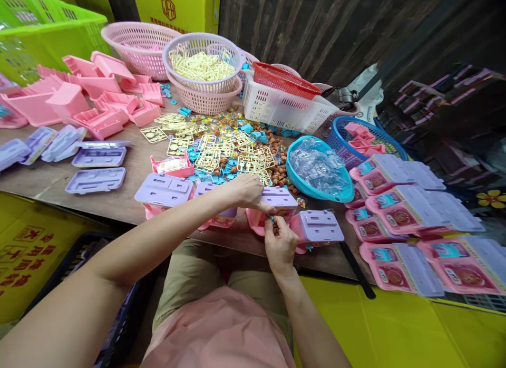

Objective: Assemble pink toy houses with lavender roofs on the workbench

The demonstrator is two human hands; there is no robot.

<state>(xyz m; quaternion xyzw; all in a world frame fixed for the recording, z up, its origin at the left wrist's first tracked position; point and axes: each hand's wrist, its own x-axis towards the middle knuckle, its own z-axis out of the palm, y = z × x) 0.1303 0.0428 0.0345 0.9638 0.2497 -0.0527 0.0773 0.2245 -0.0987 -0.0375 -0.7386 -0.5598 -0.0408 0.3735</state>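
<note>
Evidently mid-fitting: right hand (280, 245) pinches a blue piece (271, 219), left hand (247, 191) at eleven o'clock grips the lilac lid (281, 197); seating needs precise alignment.

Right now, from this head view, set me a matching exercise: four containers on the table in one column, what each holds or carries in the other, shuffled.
Containers:
1. turquoise bowl
2. white round basket
3. blue basket
4. white rectangular crate

Holds or carries:
A. pink toy parts
B. red basket, set on top
C. clear plastic pieces
D. cream plastic sprues

Pairs: 1-C, 2-D, 3-A, 4-B.
</note>
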